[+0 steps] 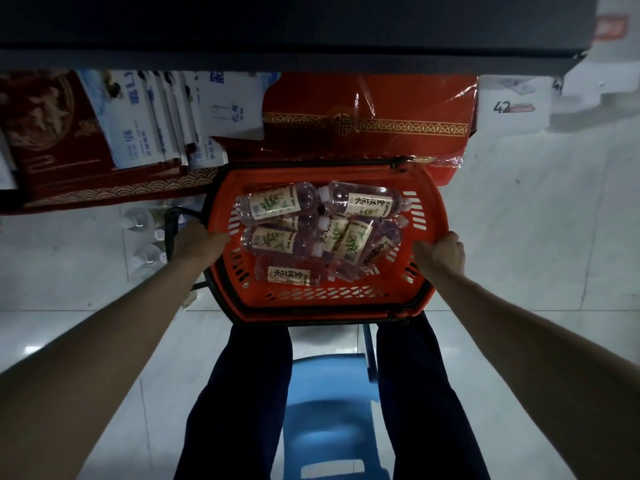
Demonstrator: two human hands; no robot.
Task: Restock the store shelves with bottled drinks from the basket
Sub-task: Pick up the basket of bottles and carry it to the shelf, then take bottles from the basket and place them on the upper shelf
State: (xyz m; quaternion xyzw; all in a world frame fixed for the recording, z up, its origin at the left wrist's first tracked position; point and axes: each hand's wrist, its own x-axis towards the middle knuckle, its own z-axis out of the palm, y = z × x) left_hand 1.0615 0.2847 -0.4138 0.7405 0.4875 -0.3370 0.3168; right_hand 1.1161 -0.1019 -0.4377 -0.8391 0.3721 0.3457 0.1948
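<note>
An orange plastic basket (325,308) is in front of my knees, its black handles folded down along the rim. Inside lie several clear bottles (277,202) with cream leaf labels, piled on their sides. My left hand (197,239) grips the basket's left rim, fingers curled over the edge. My right hand (440,252) grips the right rim the same way. A dark shelf edge (294,60) runs across the top of the view.
Red gift boxes (367,123) and white cartons (166,116) fill the low shelf behind the basket. Several bottles (145,216) stand on the floor left of the basket. A blue plastic stool (325,410) is under my legs. Pale tiled floor lies on both sides.
</note>
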